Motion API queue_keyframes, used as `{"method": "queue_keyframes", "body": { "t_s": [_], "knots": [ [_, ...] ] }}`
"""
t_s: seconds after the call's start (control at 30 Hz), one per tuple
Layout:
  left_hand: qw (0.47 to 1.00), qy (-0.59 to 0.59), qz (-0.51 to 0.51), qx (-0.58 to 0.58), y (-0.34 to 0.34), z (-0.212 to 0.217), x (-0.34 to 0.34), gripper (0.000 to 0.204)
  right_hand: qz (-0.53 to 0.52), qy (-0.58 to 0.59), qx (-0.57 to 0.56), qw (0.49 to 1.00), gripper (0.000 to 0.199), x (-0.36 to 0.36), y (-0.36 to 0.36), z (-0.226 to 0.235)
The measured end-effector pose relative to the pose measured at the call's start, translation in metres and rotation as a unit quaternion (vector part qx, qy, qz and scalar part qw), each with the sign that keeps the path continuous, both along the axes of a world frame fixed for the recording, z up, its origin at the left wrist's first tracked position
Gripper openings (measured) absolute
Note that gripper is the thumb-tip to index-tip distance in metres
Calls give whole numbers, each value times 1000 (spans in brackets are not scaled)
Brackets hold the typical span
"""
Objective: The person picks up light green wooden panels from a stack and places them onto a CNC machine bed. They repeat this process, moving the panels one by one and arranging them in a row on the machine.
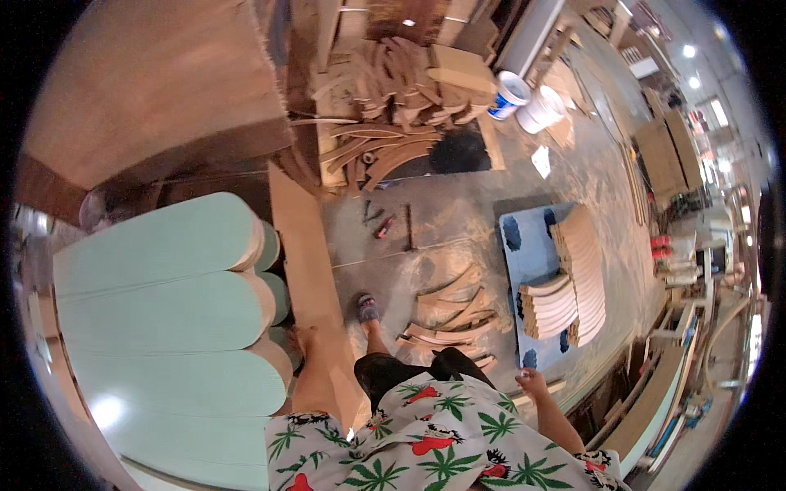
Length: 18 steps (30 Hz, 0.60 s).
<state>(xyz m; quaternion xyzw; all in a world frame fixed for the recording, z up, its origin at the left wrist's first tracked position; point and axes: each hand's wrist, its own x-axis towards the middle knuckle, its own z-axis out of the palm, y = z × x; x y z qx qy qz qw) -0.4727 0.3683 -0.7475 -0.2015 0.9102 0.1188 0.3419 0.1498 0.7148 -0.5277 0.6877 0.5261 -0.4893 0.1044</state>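
A long, flat brown board (307,237) runs from the far left-centre back toward my body. My left hand (304,337) is at its left edge, fingers partly hidden and seemingly curled round that edge. Close beside this hand are the rounded ends of stacked mint-green panels (164,307). My right hand (532,383) hangs at my right side with its fingers curled; a small pale spot shows at the fingertips, too small to name. Nearest to it is a blue board (512,282) on the floor, bearing stacks of curved wooden pieces (580,274).
Loose curved wood strips (458,307) lie on the dusty floor ahead of me. Beyond are a heap of curved offcuts (393,82) and two white buckets (540,110). A large brown sheet (164,90) stands at the far left. Long boards (647,401) line the right.
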Motion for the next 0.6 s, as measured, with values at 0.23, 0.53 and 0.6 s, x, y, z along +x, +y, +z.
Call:
{"method": "queue_keyframes", "body": {
  "t_s": [0.23, 0.53, 0.6],
  "knots": [
    [918, -136, 288, 236, -53, -163, 16, 50, 48, -4, -44, 998, 45, -50, 39, 10],
    [982, 122, -127, 74, 42, 3, 51, 31, 107, 33, 60, 992, 34, -134, 102, 4],
    [962, 218, -142, 87, 61, 77, 57, 29, 110, 40, 16, 993, 33, -159, 119, -1]
  ]
}}
